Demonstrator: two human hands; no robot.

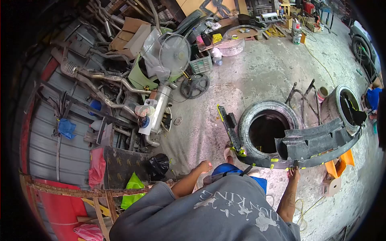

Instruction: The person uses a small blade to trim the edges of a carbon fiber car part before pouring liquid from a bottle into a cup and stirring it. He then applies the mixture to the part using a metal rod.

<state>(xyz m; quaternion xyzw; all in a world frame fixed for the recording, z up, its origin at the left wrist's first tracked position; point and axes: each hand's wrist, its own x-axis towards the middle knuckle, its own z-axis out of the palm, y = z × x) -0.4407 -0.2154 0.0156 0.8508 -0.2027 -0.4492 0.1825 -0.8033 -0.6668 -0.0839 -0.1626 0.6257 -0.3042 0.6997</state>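
Observation:
A long black car bumper (277, 164) with yellow tape pieces along its edge lies in front of me, resting against two tyres. My right hand (294, 173) is at its near edge, fingers closed on the rim and partly hidden by it. To the left of the bumper, my left hand (205, 166) hangs apart from it, with fingers curled. Whether anything small is inside that hand I cannot make out. One tyre (245, 128) lies flat behind the bumper's middle; the other tyre (331, 104) stands near its right end.
Exhaust pipes (108, 78) and metal scrap crowd the left, beside a fan (175, 54). A black bag (159, 165) lies left of my feet. A metal frame (303, 98) stands behind the tyres. An orange plastic stool (339, 164) is right of my hand. Another person (374, 98) shows at the right edge.

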